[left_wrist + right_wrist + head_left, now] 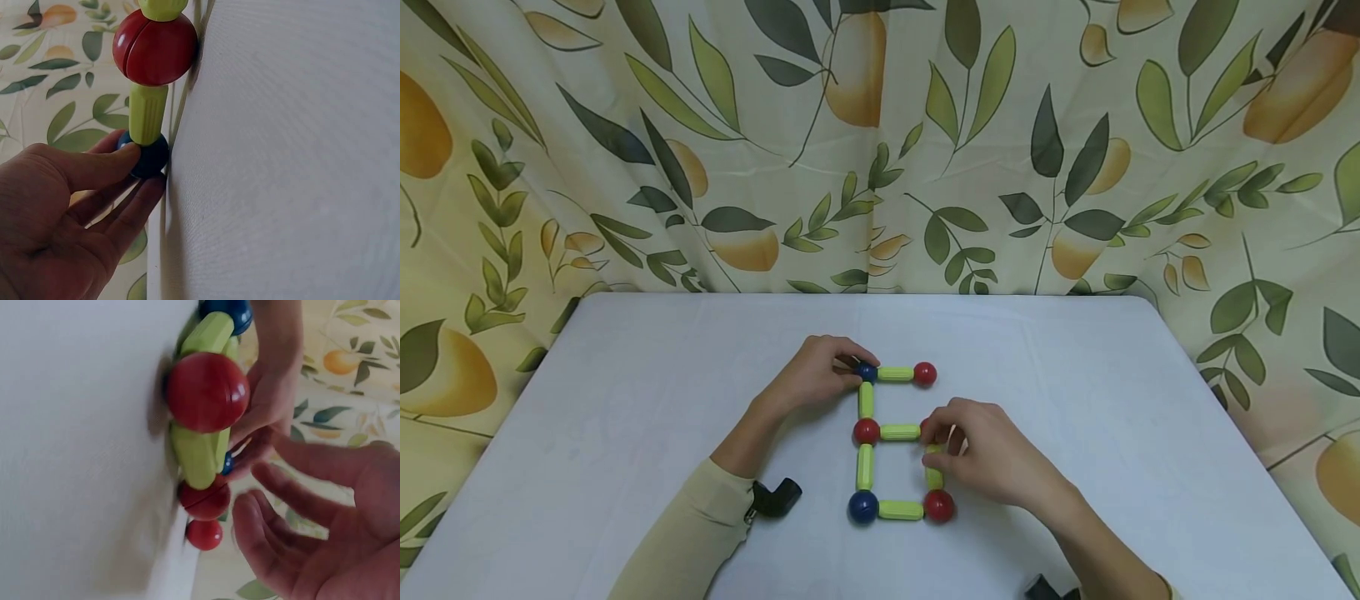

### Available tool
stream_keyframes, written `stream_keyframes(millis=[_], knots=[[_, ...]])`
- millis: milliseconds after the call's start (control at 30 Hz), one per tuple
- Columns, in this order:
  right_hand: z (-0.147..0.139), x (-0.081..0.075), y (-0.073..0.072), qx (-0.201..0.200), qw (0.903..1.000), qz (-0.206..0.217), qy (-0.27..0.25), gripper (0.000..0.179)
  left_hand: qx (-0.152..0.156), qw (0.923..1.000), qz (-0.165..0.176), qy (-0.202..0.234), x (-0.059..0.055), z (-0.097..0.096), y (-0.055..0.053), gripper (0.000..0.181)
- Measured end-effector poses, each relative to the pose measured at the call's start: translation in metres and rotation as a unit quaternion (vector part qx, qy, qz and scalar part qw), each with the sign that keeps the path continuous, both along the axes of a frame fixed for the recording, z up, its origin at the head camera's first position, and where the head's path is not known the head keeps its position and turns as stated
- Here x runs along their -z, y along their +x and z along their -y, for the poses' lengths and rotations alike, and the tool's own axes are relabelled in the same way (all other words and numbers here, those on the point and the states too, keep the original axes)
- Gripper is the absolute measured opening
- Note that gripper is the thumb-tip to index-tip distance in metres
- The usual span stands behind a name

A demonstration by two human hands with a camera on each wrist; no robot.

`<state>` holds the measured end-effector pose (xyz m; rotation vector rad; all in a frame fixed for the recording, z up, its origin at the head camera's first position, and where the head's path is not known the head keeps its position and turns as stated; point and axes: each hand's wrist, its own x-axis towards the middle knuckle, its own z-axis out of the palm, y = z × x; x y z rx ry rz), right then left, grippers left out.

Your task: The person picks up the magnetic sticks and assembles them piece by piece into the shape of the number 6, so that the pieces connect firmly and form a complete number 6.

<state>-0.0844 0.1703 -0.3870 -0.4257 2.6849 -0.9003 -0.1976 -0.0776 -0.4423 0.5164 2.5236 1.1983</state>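
Observation:
A flat figure of green rods joined by red and blue balls lies on the white table. My left hand (816, 368) pinches the blue ball (152, 156) at its far left corner between thumb and fingers. From that corner a green rod (896, 375) runs right to a red ball (925, 374). My right hand (988, 454) hovers by the middle right red ball (205, 499), fingers loosely bent and holding nothing; the right wrist view shows a small gap. Nearest me are a blue ball (862, 507) and a red ball (939, 506), joined by a rod.
The white tabletop (625, 450) extends around the figure. Behind its far edge hangs a curtain (955, 167) printed with leaves and fruit. A black device (777, 498) sits at my left wrist, another (1047, 588) near the right forearm.

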Motion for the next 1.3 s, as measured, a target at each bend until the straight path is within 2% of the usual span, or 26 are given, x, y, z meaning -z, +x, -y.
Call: stream_keyframes(millis=[133,267,533,833,1300], knots=[[-0.001,0.003,-0.007,0.055,0.9983,-0.022,0.006,0.019,0.000,1.0000,0.000,-0.001,0.000,0.000,0.000,0.032],[-0.004,0.009,-0.013,0.074,0.9972,-0.003,0.002,0.027,0.000,1.0000,-0.002,-0.003,0.000,0.000,0.000,0.032],[-0.008,0.024,-0.023,0.049,0.9975,0.044,-0.028,0.024,0.007,0.9999,-0.006,-0.005,-0.001,0.000,0.000,0.031],[-0.008,0.027,-0.026,0.040,0.9968,0.049,-0.049,0.018,0.008,0.9999,-0.009,-0.005,0.000,0.001,-0.001,0.031],[-0.007,0.028,-0.029,0.055,0.9956,0.061,-0.043,0.019,0.007,0.9999,-0.009,-0.003,0.000,0.001,0.000,0.031]])
